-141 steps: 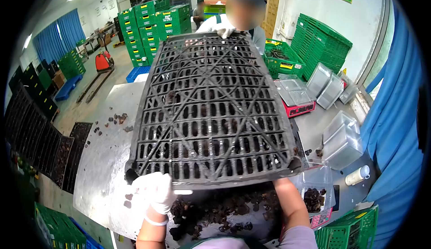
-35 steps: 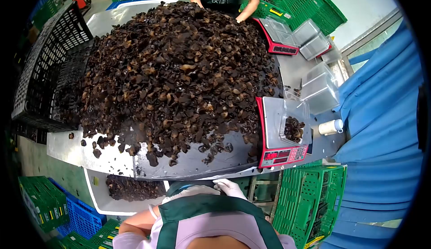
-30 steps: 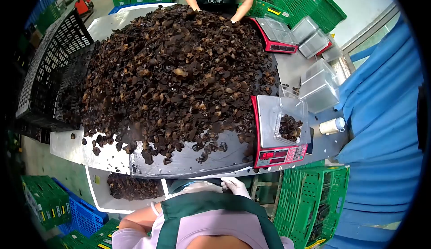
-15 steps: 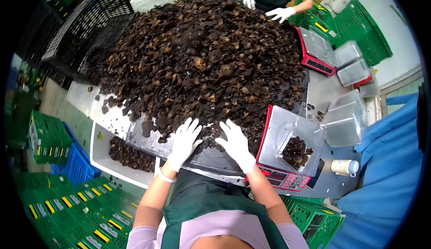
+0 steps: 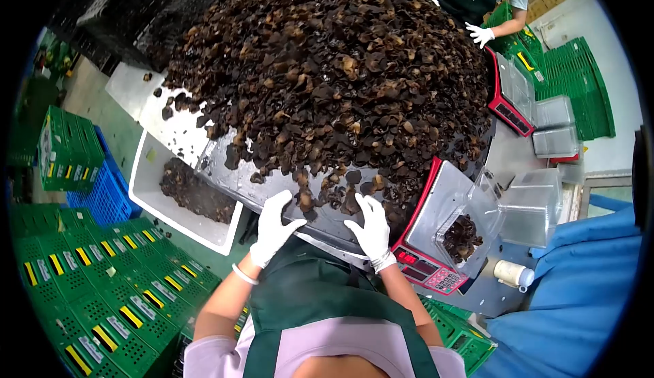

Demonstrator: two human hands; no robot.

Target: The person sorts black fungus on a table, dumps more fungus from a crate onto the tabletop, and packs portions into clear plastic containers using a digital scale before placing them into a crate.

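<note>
A big heap of dark brown wood ear mushrooms [image 5: 334, 71] covers the table. At its near edge, a few loose wood ear pieces [image 5: 306, 199] lie on the grey tray surface [image 5: 262, 190] between my hands. My left hand [image 5: 274, 227], in a white glove, is left of these pieces with thumb and fingers apart. My right hand [image 5: 372, 229], also gloved in white, is on their right, thumb spread from the fingers. Nothing shows in either grasp. To the right stands a red scale [image 5: 426, 242] bearing a clear plastic box with wood ears [image 5: 461, 238].
A white bin [image 5: 153, 187] with wood ears stands below left, near stacked green crates [image 5: 102, 296]. Black crates [image 5: 129, 23] are at the back left. A co-worker's gloved hand [image 5: 480, 35] rests beside another red scale [image 5: 511, 98]. Clear boxes [image 5: 531, 204] and a bottle [image 5: 512, 274] are right.
Both my hands have drawn back from the heap toward the table's front edge, their fingers now more curved. Some wood ear pieces have come nearer. The whole view has shifted.
</note>
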